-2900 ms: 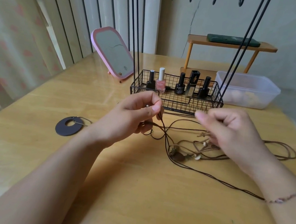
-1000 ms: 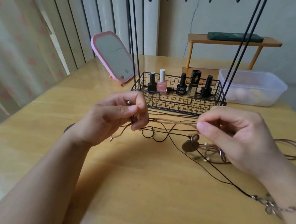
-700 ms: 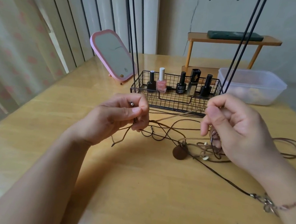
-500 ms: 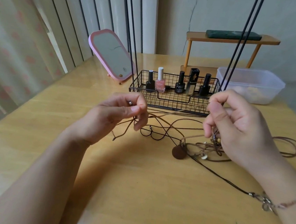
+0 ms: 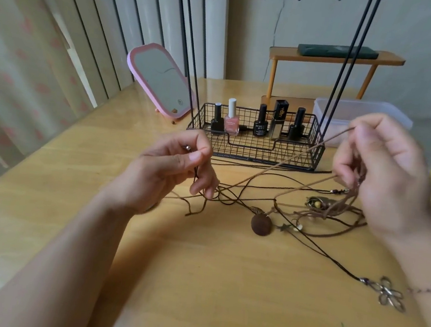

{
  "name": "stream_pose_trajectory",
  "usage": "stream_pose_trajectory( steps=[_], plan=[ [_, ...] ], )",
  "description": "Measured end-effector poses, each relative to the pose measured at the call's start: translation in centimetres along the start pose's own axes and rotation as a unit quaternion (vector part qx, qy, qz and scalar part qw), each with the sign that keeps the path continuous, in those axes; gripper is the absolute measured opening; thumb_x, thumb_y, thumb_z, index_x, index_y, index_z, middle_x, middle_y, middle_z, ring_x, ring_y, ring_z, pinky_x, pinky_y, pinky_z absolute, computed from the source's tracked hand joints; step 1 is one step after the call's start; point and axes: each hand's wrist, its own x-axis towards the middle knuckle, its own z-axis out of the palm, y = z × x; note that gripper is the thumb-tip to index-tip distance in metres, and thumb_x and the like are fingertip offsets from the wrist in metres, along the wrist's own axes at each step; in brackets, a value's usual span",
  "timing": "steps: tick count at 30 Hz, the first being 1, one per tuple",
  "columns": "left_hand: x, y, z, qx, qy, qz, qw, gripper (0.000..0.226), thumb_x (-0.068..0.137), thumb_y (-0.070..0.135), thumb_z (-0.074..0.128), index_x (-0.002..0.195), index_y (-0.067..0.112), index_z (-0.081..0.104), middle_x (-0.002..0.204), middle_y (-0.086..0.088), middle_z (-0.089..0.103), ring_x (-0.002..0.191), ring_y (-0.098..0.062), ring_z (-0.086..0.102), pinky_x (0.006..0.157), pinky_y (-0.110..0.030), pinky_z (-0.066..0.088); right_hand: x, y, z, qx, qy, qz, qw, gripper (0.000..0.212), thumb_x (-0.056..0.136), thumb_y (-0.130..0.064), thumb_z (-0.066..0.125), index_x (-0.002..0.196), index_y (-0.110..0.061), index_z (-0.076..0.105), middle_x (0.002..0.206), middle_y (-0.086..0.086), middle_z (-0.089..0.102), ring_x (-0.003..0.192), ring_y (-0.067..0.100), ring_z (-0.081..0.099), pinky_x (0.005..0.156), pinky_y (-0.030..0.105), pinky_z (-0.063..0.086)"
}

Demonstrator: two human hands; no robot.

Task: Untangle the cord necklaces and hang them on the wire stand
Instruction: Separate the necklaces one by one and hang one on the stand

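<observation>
Thin brown cords [image 5: 283, 165], round matte pendant [image 5: 261, 224]

In front of you, the tall gold-and-black bottle [image 5: 279, 119] in the wire basket [image 5: 258, 152] bears vertical gold lettering (it seems to read "ydby"). The black bottle [image 5: 261, 121] beside it carries a white label beginning "OUME"; the rest is too small. The pink bottle's [image 5: 232, 118] print is illegible to you.
</observation>
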Motion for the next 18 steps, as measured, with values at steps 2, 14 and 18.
stream_pose_trajectory(
  steps=[2,14,18],
  plan=[
    [0.0,0.0,0.0,0.019,0.007,0.003,1.000,0.027,0.093,0.034,0.063,0.083,0.013,0.049,0.067,-0.005,0.053,0.060,-0.025,0.049,0.061,-0.032,0.045,0.3,-0.4,-0.3,0.043,0.031,0.022,0.998,0.034,0.101,-0.019,0.035,0.074,-0.029,0.051,0.047,-0.006,0.044,0.046,0.013,0.036,0.046,0.023,0.033],
    [-0.6,2.4,0.9,0.403,-0.022,-0.209,0.891,0.054,0.101,0.045,0.044,0.058,0.016,0.056,0.050,0.001,0.052,0.046,-0.015,0.049,0.050,-0.025,0.041,1.4,1.3,-4.3,-0.475,-0.156,0.266,0.824,0.046,0.088,-0.038,0.067,0.052,-0.018,0.048,0.037,-0.006,0.031,0.047,0.023,0.037,0.054,0.030,0.032],
    [-0.7,3.0,1.9,0.564,-0.046,-0.280,0.775,0.048,0.103,0.040,0.044,0.067,0.017,0.065,0.049,0.006,0.063,0.051,-0.006,0.058,0.063,-0.026,0.050,0.5,0.2,-2.1,-0.583,-0.201,0.165,0.770,0.021,0.084,-0.043,0.068,0.064,-0.038,0.063,0.081,-0.015,0.065,0.086,0.018,0.054,0.076,0.036,0.052]
  ],
)
